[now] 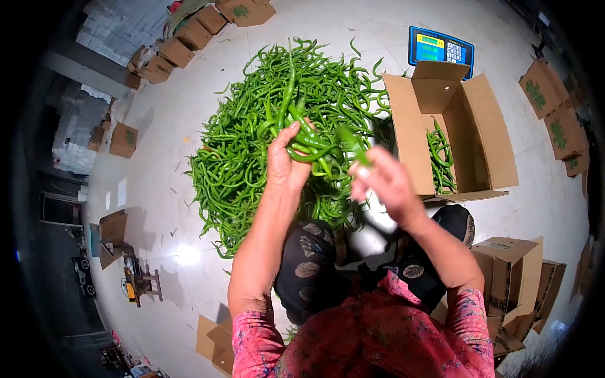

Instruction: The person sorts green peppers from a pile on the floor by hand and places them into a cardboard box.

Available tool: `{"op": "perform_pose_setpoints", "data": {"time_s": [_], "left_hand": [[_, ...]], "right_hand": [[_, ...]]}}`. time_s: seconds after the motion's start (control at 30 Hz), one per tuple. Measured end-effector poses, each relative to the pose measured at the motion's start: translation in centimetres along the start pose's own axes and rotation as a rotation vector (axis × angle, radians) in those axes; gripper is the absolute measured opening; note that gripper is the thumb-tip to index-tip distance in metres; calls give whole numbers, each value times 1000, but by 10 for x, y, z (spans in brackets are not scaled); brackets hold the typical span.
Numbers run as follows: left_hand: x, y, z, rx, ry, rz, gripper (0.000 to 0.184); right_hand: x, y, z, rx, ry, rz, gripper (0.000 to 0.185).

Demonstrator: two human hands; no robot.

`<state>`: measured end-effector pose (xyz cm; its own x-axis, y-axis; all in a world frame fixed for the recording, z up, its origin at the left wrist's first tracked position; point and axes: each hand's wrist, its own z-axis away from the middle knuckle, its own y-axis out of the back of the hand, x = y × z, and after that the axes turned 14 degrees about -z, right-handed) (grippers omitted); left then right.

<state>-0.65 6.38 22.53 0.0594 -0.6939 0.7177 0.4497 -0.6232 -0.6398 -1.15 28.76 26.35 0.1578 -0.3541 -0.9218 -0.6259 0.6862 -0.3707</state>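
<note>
A large heap of long green chili peppers (pixel 236 160) lies on the floor in front of me. My left hand (pixel 287 157) is closed around a small bunch of green chili peppers (pixel 307 133), held above the heap. Just right of it, my right hand (pixel 392 188) is smeared by motion; its fingers pinch a green chili pepper (pixel 353 143), also blurred. To the right stands an open cardboard box (pixel 408 135) with its flaps spread, and several green chili peppers (pixel 440 157) lie along its left inner side.
Behind the box is a blue-framed scale display (pixel 441 49) with a keypad. Empty cartons (pixel 510 277) stand at my right side. More cardboard boxes (pixel 547 91) line the far right, and others (pixel 192 33) the back left. A small wooden stand (pixel 142 277) is at left.
</note>
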Motion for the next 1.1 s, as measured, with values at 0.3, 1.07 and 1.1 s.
{"op": "perform_pose_setpoints", "data": {"time_s": [0.3,1.07,1.1], "left_hand": [[-14,-17,14,-222,10,-185,37],[-26,-50,33,-228,16,-631,34],[-34,-55,36,-194,47,-739,31]], "right_hand": [[8,42,-32,208,-247,-255,43],[12,58,-24,35,-316,-483,39],[11,52,-23,47,-338,-475,39]]}}
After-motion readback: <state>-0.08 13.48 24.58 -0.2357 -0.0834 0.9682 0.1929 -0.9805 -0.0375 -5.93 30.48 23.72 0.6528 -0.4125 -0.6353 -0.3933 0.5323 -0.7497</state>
